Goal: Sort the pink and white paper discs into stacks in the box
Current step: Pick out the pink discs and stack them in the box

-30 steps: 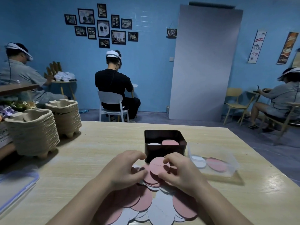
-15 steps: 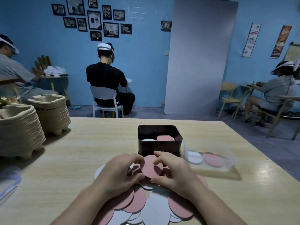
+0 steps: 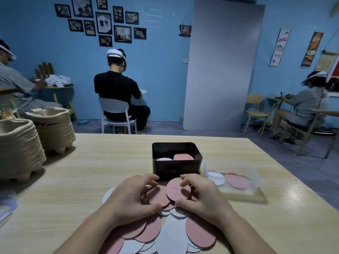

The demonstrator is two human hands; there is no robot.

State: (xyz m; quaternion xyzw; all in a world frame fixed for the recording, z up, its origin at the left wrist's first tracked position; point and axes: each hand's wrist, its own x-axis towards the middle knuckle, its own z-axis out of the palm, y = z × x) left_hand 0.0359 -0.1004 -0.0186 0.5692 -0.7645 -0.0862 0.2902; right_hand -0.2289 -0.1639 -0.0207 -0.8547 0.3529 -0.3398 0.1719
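Probably light, thin and bendy, the pink discs (image 3: 157,197) want edge holds — right hand (image 3: 205,197) pinches one by its rim, left hand (image 3: 128,197) curls round several.

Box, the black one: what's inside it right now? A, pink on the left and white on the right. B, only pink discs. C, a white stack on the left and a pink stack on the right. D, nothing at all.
C: inside the box a white stack lies left of a pink stack.
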